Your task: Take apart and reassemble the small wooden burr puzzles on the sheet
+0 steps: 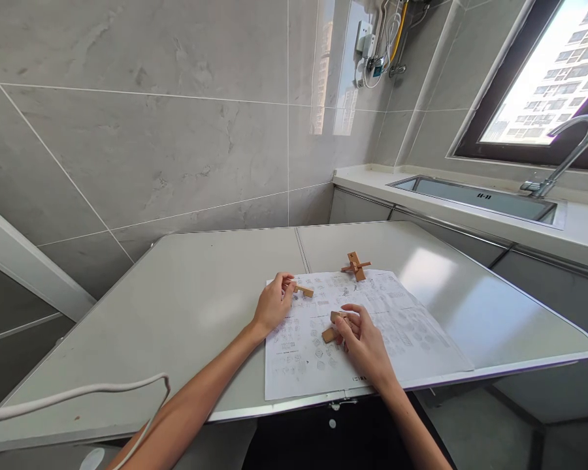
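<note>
A large printed sheet (294,375) with small diagrams lies on the white table. At its upper left, my left hand (275,303) has its fingers closed on one end of a notched wooden puzzle piece (308,292). My right hand (365,341) is over the middle of the sheet, its fingers curled around wooden puzzle pieces (330,335); part of them is hidden by the fingers. Beyond the hands, at the sheet's far edge, stands a cross-shaped wooden puzzle assembly (357,266) that neither hand touches.
The white folding table (200,294) has a seam across it and a near edge close to my body. A white cable (78,393) crosses the lower left. On the right is a counter with a sink (475,196) and a faucet (575,150). A tiled wall stands behind.
</note>
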A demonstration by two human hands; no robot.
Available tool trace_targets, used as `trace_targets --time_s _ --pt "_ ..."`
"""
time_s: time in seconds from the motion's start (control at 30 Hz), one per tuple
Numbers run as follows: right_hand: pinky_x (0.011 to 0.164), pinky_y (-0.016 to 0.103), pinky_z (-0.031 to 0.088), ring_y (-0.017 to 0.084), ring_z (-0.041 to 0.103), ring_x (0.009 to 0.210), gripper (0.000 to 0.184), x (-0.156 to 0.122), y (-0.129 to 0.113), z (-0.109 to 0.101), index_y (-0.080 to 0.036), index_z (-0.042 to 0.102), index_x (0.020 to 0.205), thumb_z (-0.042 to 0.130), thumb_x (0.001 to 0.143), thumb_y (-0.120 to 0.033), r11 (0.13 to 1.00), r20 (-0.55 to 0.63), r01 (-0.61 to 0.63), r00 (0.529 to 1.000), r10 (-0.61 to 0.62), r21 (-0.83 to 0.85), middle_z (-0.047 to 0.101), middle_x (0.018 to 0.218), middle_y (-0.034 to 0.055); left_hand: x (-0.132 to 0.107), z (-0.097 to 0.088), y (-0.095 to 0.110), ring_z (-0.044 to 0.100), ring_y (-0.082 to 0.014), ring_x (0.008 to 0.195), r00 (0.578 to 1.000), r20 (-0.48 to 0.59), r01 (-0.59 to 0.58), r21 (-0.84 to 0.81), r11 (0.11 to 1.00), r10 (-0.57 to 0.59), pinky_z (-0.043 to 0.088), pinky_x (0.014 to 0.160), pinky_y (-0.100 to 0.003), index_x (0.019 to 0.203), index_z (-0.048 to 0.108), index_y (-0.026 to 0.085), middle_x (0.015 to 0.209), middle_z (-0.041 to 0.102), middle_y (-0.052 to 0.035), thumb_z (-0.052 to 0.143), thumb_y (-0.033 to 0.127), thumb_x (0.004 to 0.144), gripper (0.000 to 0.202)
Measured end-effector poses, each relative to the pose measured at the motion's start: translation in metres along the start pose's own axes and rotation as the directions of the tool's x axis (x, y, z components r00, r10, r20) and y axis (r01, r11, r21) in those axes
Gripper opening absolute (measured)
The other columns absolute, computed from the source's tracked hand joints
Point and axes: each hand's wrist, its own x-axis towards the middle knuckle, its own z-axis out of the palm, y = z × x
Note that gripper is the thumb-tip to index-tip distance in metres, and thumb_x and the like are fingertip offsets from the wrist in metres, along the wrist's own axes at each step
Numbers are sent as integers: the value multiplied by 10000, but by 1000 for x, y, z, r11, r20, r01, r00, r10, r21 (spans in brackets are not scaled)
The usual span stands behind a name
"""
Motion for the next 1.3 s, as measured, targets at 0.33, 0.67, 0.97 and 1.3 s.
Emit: trace_targets --time_s 0.33,0.67,0.97,1.3 --pt "623 340 513 249 695 747 542 1 0 0 -200 546 1214 582 931 -661 1000 9 7 1000 -7 0 780 919 91 14 -15 -25 679 -244 925 997 -60 -13 382 924 39 504 818 -386 1095 573 227 1036 733 -79 346 328 1074 250" --pt "647 340 514 239 689 756 540 1 0 0 -196 533 1240 584 944 -644 1000 26 5 1000 -5 13 778 970 99 12 -17 -25 644 -283 852 988 112 -152 671 726 104 442 825 -412 979 585 185 931 707 -145 330 227 1053 268" --pt "645 340 520 226 686 716 540 1 3 0 -205 532 1225 582 941 -661 1000 28 3 1000 -4 21 780 957 86 10 -19 -20 658 -275 854 990 91 -141 670 729 108 464 768 -383 1056 586 174 1003 679 -144 338 246 1067 259" --pt "615 323 516 233 704 747 540 2 2 1 -195 518 1221 593 940 -650 998 23 11 1000 -13 64 776 999 110 -17 0 24 638 -226 914 774 394 -583 142 800 495 478 842 -356 1021 683 221 952 671 -61 630 468 964 259"
